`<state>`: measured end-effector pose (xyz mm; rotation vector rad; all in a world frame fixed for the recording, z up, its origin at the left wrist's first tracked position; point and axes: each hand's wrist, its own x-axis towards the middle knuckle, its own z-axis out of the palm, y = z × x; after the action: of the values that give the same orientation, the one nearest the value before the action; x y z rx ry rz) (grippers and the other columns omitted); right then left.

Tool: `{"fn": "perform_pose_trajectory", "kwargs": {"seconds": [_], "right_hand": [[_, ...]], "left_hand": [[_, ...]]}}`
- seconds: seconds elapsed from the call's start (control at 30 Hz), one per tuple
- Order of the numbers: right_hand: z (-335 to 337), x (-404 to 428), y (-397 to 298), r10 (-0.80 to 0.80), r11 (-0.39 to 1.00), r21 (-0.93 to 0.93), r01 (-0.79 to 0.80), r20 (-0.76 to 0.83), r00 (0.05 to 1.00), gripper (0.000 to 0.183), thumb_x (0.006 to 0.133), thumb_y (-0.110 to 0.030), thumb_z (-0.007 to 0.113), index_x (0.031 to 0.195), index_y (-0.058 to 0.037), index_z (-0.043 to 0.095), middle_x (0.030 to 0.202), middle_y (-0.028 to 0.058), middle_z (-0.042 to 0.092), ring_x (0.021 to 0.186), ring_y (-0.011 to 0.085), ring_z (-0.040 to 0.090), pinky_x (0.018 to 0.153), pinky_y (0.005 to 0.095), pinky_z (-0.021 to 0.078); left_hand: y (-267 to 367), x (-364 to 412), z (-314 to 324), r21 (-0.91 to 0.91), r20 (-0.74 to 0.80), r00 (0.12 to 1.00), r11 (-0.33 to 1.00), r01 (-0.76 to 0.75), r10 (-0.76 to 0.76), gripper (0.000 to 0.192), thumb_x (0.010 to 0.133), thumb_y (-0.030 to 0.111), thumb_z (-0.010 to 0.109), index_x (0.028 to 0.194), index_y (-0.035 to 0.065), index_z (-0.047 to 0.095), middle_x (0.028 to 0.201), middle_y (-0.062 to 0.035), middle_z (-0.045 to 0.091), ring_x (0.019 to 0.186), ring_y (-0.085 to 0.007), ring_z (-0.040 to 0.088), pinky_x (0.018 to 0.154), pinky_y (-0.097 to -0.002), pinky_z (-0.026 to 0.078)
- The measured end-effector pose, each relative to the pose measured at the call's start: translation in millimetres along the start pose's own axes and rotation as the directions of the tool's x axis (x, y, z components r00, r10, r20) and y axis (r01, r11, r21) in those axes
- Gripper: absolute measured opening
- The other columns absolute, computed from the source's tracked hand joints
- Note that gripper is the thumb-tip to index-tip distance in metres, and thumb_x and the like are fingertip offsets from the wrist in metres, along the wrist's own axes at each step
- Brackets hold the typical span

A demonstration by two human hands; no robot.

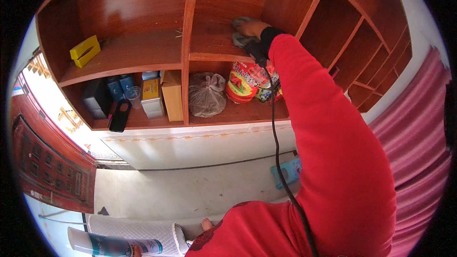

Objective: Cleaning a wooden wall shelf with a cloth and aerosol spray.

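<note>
My right hand [252, 28], blurred and at the end of a red sleeve, presses a grey cloth [243, 39] onto the middle shelf board [214, 44] of a reddish-brown wooden cabinet. A black device [256, 53] with a long black cable hangs at that wrist. Low in the picture, a tall cylindrical can [110, 244] with a white cap lies tilted across the view. Of my left hand [137, 251] only a finger shows against the can; the rest falls outside the picture.
A yellow tissue box [85, 51] sits on the upper left shelf. Below are a black phone [120, 115], a clear plastic cup [133, 96], boxes [172, 96], a tied plastic bag [207, 94] and red food packaging [242, 82]. A blue plastic stool [286, 173] stands on the floor.
</note>
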<state>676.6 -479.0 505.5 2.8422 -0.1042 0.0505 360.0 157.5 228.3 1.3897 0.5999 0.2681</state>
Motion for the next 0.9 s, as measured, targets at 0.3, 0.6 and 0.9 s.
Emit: {"fn": "perform_pose_trajectory", "kwargs": {"seconds": [0.3,0.6,0.9], "right_hand": [[3,-40,4,-0.114,0.894,-0.438,0.092,-0.024,0.993,0.024,0.072,-0.013,0.044,0.085,-0.0009,0.06,0.094,0.0152,0.057,0.087,0.0312,0.054,0.071,0.04,0.0434],[-17,-210,-66,-0.189,0.981,-0.07,0.18,-0.167,0.968,0.024,0.072,-0.015,0.046,0.092,-0.0041,0.056,0.093,0.0215,0.05,0.087,0.0346,0.048,0.078,0.0408,0.04],[-51,-160,-74,0.161,0.965,0.262,-0.025,-0.514,0.843,0.033,0.077,-0.024,0.047,0.105,-0.0067,0.048,0.101,0.0168,0.046,0.095,0.0346,0.046,0.08,0.0388,0.0385]], "left_hand": [[-5,0,-14,-0.005,0.035,0.999,1.0,-0.006,0.007,0.081,0.056,-0.008,0.064,0.124,0.0001,0.021,0.121,-0.017,0.035,0.102,-0.0275,0.043,0.081,-0.0369,0.043],[27,-7,31,0.045,0.187,0.972,0.987,-0.156,0.145,0.079,0.058,-0.008,0.064,0.124,-0.0032,0.021,0.122,-0.0155,0.035,0.105,-0.027,0.04,0.089,-0.0379,0.034],[-22,35,39,-0.133,0.192,0.952,0.967,-0.216,0.239,0.063,0.06,-0.006,0.059,0.116,0.0006,0.032,0.104,-0.0093,0.045,0.088,-0.0177,0.046,0.08,-0.0301,0.038]]}}
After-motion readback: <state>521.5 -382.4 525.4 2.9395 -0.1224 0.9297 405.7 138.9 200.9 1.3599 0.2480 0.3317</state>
